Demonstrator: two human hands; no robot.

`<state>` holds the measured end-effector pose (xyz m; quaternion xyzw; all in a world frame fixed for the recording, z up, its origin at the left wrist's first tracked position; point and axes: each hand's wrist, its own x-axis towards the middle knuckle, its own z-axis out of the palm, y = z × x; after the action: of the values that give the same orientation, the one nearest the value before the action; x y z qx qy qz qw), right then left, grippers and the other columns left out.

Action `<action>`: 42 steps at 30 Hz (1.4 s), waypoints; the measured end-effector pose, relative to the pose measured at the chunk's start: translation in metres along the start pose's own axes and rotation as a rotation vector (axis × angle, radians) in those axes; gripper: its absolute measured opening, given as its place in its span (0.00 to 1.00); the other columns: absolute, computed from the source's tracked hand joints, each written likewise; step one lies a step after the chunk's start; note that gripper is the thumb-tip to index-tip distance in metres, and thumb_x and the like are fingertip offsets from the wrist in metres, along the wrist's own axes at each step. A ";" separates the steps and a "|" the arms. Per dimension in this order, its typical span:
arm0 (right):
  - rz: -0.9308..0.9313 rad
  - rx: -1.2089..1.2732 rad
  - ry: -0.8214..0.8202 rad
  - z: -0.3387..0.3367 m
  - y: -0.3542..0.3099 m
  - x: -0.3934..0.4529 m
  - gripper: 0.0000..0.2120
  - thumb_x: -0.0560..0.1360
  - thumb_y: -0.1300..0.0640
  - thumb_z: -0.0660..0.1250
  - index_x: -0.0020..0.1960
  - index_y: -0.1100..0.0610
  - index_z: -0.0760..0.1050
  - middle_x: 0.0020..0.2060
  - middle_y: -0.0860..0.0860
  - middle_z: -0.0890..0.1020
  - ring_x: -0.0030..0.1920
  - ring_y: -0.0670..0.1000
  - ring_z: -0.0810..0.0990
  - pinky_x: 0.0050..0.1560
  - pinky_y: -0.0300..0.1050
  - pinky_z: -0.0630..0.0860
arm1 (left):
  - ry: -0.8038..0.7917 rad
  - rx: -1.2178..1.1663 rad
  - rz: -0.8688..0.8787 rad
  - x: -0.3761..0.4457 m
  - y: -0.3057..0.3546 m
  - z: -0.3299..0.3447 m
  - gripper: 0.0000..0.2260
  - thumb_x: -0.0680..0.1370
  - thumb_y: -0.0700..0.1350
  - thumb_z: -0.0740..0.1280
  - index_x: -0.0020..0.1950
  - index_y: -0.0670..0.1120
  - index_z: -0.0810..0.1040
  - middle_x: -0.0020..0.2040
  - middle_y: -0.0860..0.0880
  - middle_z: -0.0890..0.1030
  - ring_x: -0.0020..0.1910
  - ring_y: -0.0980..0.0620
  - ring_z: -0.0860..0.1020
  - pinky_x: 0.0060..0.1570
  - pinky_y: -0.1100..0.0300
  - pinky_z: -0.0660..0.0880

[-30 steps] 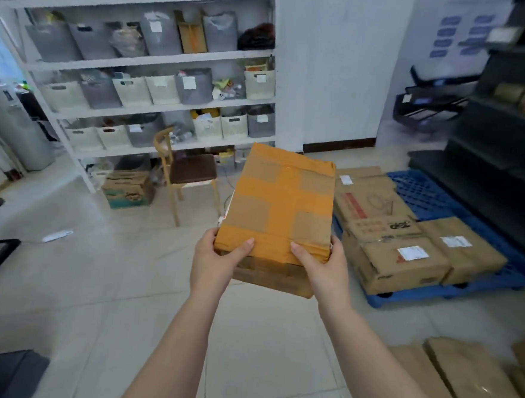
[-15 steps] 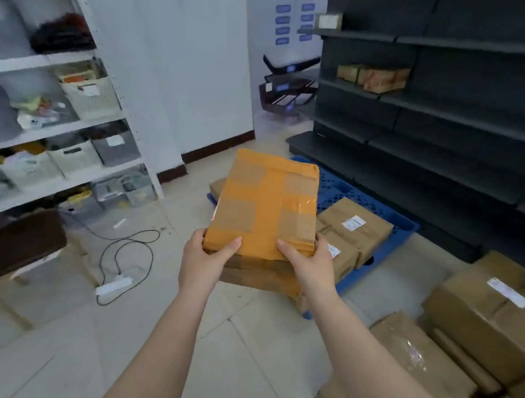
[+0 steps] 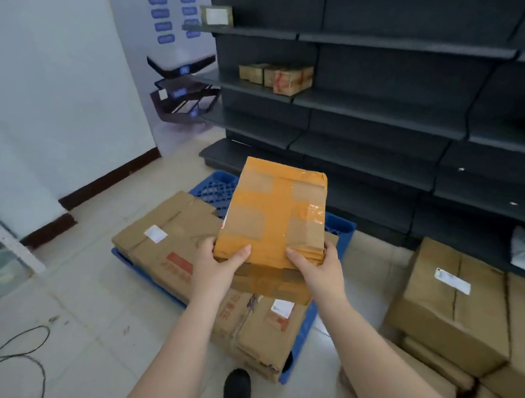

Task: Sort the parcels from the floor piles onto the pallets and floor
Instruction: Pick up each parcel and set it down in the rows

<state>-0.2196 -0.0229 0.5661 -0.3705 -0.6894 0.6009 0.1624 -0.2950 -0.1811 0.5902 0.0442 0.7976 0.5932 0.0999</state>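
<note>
I hold a flat cardboard parcel wrapped in orange tape (image 3: 274,215) out in front of me, over the blue pallet (image 3: 217,188). My left hand (image 3: 217,265) grips its near left corner and my right hand (image 3: 318,272) grips its near right corner, thumbs on top. Under the parcel, several brown boxes lie on the pallet: a large flat one (image 3: 165,235) at the left and one with a white label (image 3: 264,329) nearest me. A pile of brown parcels (image 3: 456,302) is stacked on the floor at the right.
Dark metal shelving (image 3: 385,114) runs along the back and right, with small taped parcels (image 3: 282,76) on one shelf. A white wall (image 3: 60,91) is at the left. A black cable (image 3: 11,358) lies on the tiled floor at lower left. My black shoe (image 3: 237,389) shows below.
My view has swung right and I have come closer to the pallet, which now lies directly under the parcel. Both hands keep the same grip on it.
</note>
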 end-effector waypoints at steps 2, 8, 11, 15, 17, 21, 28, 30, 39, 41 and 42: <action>0.021 -0.004 0.060 0.016 -0.008 0.040 0.52 0.51 0.28 0.70 0.70 0.47 0.61 0.60 0.49 0.74 0.59 0.53 0.75 0.59 0.58 0.75 | -0.064 -0.002 0.000 0.050 0.004 0.011 0.19 0.71 0.55 0.73 0.57 0.52 0.72 0.54 0.52 0.77 0.51 0.52 0.76 0.48 0.57 0.72; 0.112 0.002 0.221 0.053 -0.031 0.139 0.43 0.62 0.37 0.75 0.71 0.48 0.61 0.62 0.50 0.73 0.60 0.52 0.74 0.60 0.55 0.75 | -0.257 0.056 0.003 0.189 0.015 0.040 0.21 0.71 0.55 0.73 0.60 0.50 0.72 0.54 0.52 0.78 0.53 0.51 0.77 0.51 0.54 0.74; 0.133 -0.024 0.286 0.060 -0.037 0.174 0.42 0.65 0.39 0.74 0.72 0.49 0.59 0.61 0.50 0.73 0.59 0.52 0.74 0.59 0.52 0.75 | -0.333 0.090 0.011 0.234 0.019 0.060 0.18 0.71 0.55 0.73 0.56 0.52 0.71 0.53 0.52 0.78 0.51 0.52 0.77 0.49 0.56 0.73; 0.155 -0.053 0.353 0.063 -0.043 0.213 0.42 0.66 0.40 0.74 0.73 0.51 0.59 0.62 0.50 0.73 0.61 0.53 0.73 0.60 0.53 0.74 | -0.398 0.137 0.003 0.279 0.018 0.085 0.24 0.70 0.59 0.72 0.61 0.51 0.71 0.58 0.51 0.76 0.57 0.50 0.76 0.58 0.48 0.74; 0.165 -0.053 0.366 0.064 -0.043 0.234 0.42 0.66 0.40 0.74 0.73 0.51 0.59 0.62 0.51 0.73 0.61 0.53 0.73 0.60 0.53 0.74 | -0.415 0.146 -0.001 0.299 0.017 0.099 0.26 0.70 0.60 0.72 0.63 0.51 0.71 0.60 0.51 0.76 0.58 0.50 0.75 0.58 0.48 0.74; 0.208 -0.037 0.366 0.058 -0.034 0.281 0.43 0.66 0.40 0.74 0.73 0.52 0.59 0.63 0.52 0.73 0.62 0.54 0.73 0.61 0.54 0.74 | -0.464 0.170 -0.005 0.338 0.018 0.138 0.22 0.71 0.57 0.71 0.60 0.51 0.71 0.57 0.52 0.76 0.55 0.51 0.76 0.53 0.54 0.74; 0.261 -0.002 0.324 0.006 -0.006 0.425 0.40 0.69 0.46 0.74 0.74 0.54 0.59 0.63 0.51 0.74 0.60 0.52 0.74 0.54 0.44 0.72 | -0.525 0.248 -0.066 0.424 0.015 0.269 0.16 0.74 0.55 0.70 0.57 0.53 0.71 0.47 0.58 0.75 0.49 0.54 0.75 0.47 0.59 0.71; 0.295 -0.014 0.298 -0.012 0.008 0.479 0.39 0.69 0.48 0.74 0.74 0.54 0.59 0.63 0.50 0.74 0.60 0.51 0.74 0.53 0.43 0.71 | -0.534 0.298 -0.100 0.454 0.007 0.317 0.17 0.74 0.55 0.70 0.59 0.52 0.71 0.47 0.58 0.75 0.49 0.54 0.75 0.47 0.60 0.71; 0.418 -0.041 0.247 -0.053 0.158 0.706 0.36 0.71 0.47 0.72 0.73 0.51 0.60 0.58 0.46 0.75 0.60 0.50 0.74 0.57 0.44 0.71 | -0.548 0.456 -0.175 0.580 -0.096 0.529 0.19 0.77 0.52 0.66 0.67 0.51 0.70 0.52 0.58 0.73 0.56 0.56 0.73 0.51 0.63 0.67; 0.428 -0.024 0.238 -0.050 0.199 0.741 0.35 0.71 0.48 0.72 0.73 0.50 0.60 0.55 0.44 0.74 0.58 0.48 0.74 0.57 0.42 0.71 | -0.556 0.504 -0.191 0.599 -0.129 0.560 0.18 0.78 0.53 0.65 0.67 0.52 0.70 0.53 0.58 0.73 0.55 0.56 0.73 0.50 0.63 0.67; 0.433 -0.017 0.237 -0.048 0.218 0.757 0.35 0.71 0.49 0.73 0.73 0.50 0.60 0.54 0.43 0.74 0.57 0.48 0.74 0.57 0.42 0.71 | -0.550 0.515 -0.203 0.611 -0.149 0.574 0.18 0.78 0.53 0.65 0.66 0.52 0.70 0.54 0.57 0.74 0.56 0.56 0.73 0.51 0.62 0.68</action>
<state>-0.6277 0.5461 0.2023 -0.5786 -0.5753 0.5683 0.1064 -0.7627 0.4288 0.2242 0.1462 0.8642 0.3266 0.3537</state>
